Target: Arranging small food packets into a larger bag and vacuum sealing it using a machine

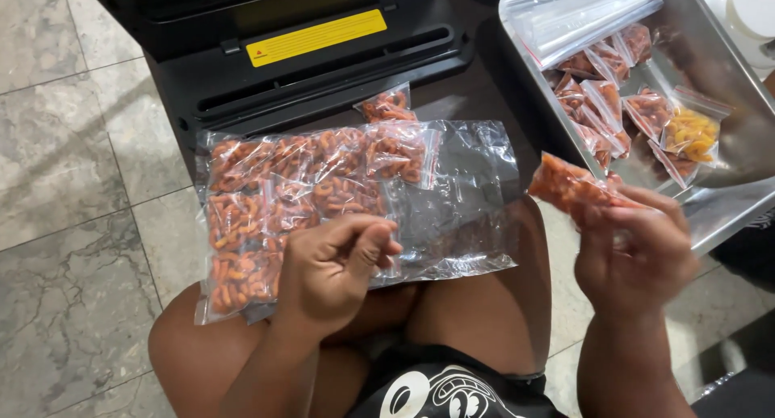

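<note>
Far left: grey marbled tile floor (64, 224), nothing on it in view. Next over, large clear plastic bag (339, 200) lying across the person's bare thighs, left half packed with small sachets of orange ring-shaped snacks, right half flat and see-through; its long axis runs left-right across the lap, the unfilled end toward the right. One loose small clear sachet of orange snacks (389, 105) sits just above the bag's top edge, near the black vacuum sealer machine with a yellow label strip (315, 37) on the floor ahead. Left hand (339, 265) rests on the bag's lower edge about mid-length, fingers curled in with thumb against forefinger, pinching at the plastic film there; can't tell how much film is actually caught. Right hand (634, 252) is raised off the lap, fingers closed around one end of a small clear packet of orange snacks (569, 184), motion-blurred; the packet sticks up and left from the fingertips, pointing toward the big bag's unfilled end. So the held packet is right of the bag, apart from it, and the right hand is the nearer one to that end. Far right: shiny steel tray (726, 200) holding more small orange sachets, one yellow-filled sachet (690, 134), and a stack of unused clear bags (581, 18) at its top. White round object at top-right corner, too cropped to identify.
</note>
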